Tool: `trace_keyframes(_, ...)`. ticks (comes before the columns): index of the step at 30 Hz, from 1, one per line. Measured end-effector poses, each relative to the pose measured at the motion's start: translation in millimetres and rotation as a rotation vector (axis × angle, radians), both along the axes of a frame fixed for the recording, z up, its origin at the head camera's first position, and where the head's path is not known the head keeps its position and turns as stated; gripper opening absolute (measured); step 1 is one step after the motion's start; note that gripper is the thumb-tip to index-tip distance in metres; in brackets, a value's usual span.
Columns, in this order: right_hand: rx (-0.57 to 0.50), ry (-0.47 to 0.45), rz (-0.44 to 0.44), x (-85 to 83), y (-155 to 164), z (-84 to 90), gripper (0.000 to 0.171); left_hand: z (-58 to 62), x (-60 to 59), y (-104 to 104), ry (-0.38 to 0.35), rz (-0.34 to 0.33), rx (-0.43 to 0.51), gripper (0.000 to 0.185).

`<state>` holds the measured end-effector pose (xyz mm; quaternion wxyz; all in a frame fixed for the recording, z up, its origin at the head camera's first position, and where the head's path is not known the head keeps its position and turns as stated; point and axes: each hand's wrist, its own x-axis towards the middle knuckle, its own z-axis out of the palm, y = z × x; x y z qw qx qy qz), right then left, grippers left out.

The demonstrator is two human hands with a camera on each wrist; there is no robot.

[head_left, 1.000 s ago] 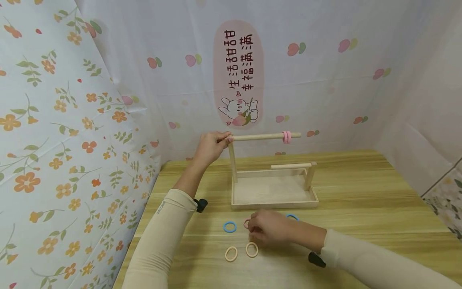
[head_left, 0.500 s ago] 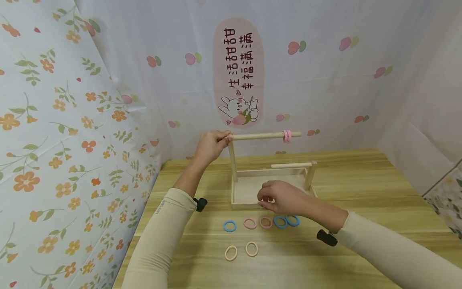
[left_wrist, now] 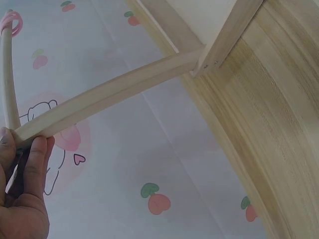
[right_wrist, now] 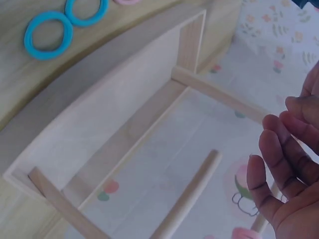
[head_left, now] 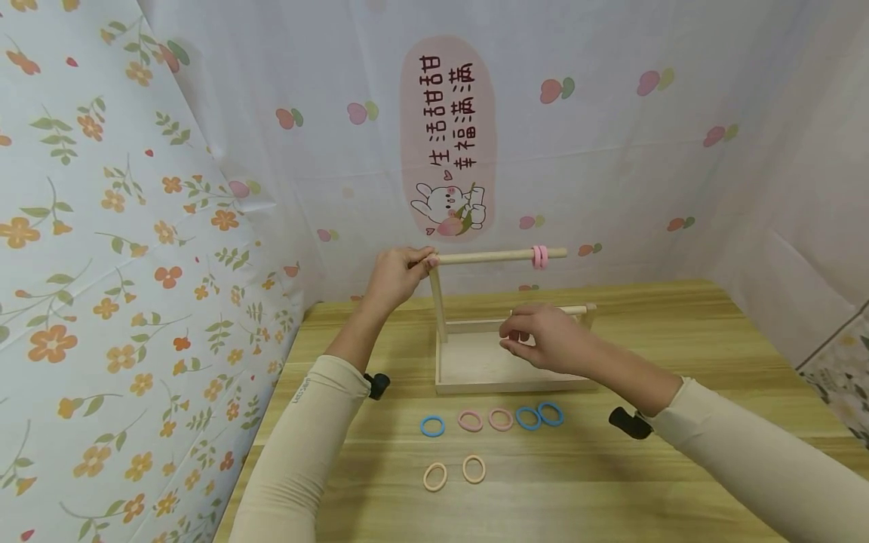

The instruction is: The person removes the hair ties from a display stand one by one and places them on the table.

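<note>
My left hand (head_left: 399, 276) pinches the top corner of the wooden stand (head_left: 436, 305), where the post meets the upper rod (head_left: 485, 257). Pink rings (head_left: 539, 257) hang near that rod's free right end. Over the stand's tray, by the lower rod (head_left: 573, 310), hovers my right hand (head_left: 546, 341) with loosely bent fingers. In the right wrist view no object shows between those fingers (right_wrist: 271, 149). On the table in front lie blue rings (head_left: 432, 426), two pink rings (head_left: 470, 420) and two beige rings (head_left: 435, 477).
The stand's shallow wooden tray (head_left: 516, 388) sits on the wood-grain table (head_left: 665, 362). A patterned cloth (head_left: 611, 166) hangs behind the table, and a floral one (head_left: 136, 286) to the left. Two blue rings (head_left: 550, 414) lie close together at the row's right end.
My right hand has risen from the pink rings on the table and moved back over the tray to the lower rod. The left hand stays on the stand's corner.
</note>
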<state>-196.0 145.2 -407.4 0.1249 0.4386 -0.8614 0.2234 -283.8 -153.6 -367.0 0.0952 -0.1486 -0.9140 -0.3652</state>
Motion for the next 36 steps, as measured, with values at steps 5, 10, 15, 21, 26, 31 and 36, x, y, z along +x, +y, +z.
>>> trace_keyframes(5, 0.002, 0.036, -0.021, -5.7, 6, 5.5, 0.006, 1.0, 0.4, 0, -0.005, 0.0, -0.002, 0.037)
trace_keyframes(10, 0.018, 0.053, -0.083, -12.9, 14, 9.4, 0.004, 1.1, 0.5, 1, -0.012, 0.004, -0.001, 0.037)
trace_keyframes(15, 0.014, 0.076, -0.118, -19.2, 24, 15.0, 0.005, 0.8, 0.1, 1, -0.008, -0.006, 0.013, 0.037)
trace_keyframes(21, 0.005, 0.099, -0.134, -25.5, 36, 25.0, 0.007, 1.9, 2.8, 1, -0.007, -0.001, 0.017, 0.037)
trace_keyframes(26, 0.01, 0.116, -0.162, -30.2, 43, 29.2, 0.007, 0.3, 3.6, 1, -0.02, 0.004, 0.013, 0.038)
trace_keyframes(31, -0.001, 0.176, -0.185, -36.5, 49, 31.0, 0.01, -1.1, 2.0, 1, -0.026, 0.004, 0.016, 0.039)
trace_keyframes(36, -0.008, 0.225, -0.223, -40.5, 54, 31.9, 0.012, -1.0, 0.8, 0, -0.008, 0.0, 0.014, 0.038)
